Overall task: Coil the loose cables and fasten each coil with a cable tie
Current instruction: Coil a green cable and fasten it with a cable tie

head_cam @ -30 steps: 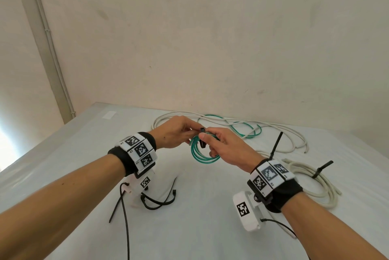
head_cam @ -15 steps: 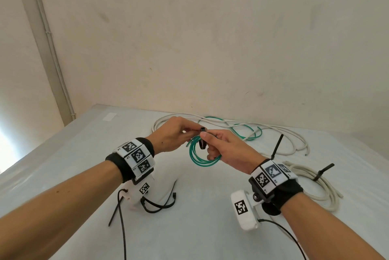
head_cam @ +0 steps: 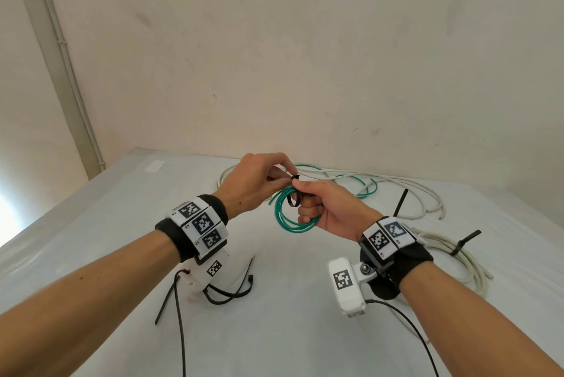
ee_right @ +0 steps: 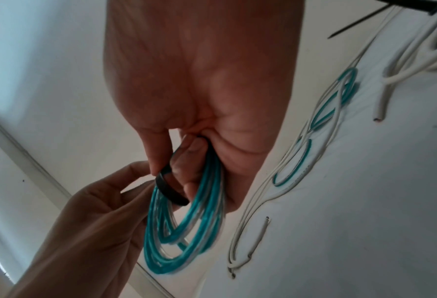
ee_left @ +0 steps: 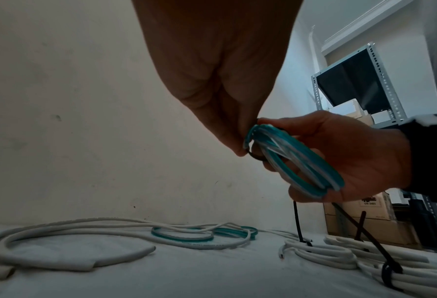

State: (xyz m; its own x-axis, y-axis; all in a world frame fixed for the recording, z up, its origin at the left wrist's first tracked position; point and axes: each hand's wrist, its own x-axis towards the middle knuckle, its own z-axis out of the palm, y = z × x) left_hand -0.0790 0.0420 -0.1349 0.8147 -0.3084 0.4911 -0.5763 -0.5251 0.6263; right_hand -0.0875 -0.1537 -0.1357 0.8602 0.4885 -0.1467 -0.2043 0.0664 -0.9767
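**Green coil held in the air, black tie looped round it**

The right hand (head_cam: pixel 328 208) grips the green cable coil (head_cam: pixel 288 213) above the white table (head_cam: pixel 274 331); its fingers curl through the coil's centre, and thumb and forefinger press together at the top of the bundle. A black cable tie (head_cam: pixel 294 198) forms a loose loop round the strands just beside those fingertips. The left hand (head_cam: pixel 253 185) meets the right at the same spot, fingertips pinched together on the tie's upper end. Beyond the fingers, loose white cables (head_cam: pixel 396 184) and a second green cable (head_cam: pixel 360 187) lie on the table. Behind the right wrist rests a white coil (head_cam: pixel 457 254) already fastened with a black tie (head_cam: pixel 465 240). Below the left wrist lie spare black ties (head_cam: pixel 232 294).
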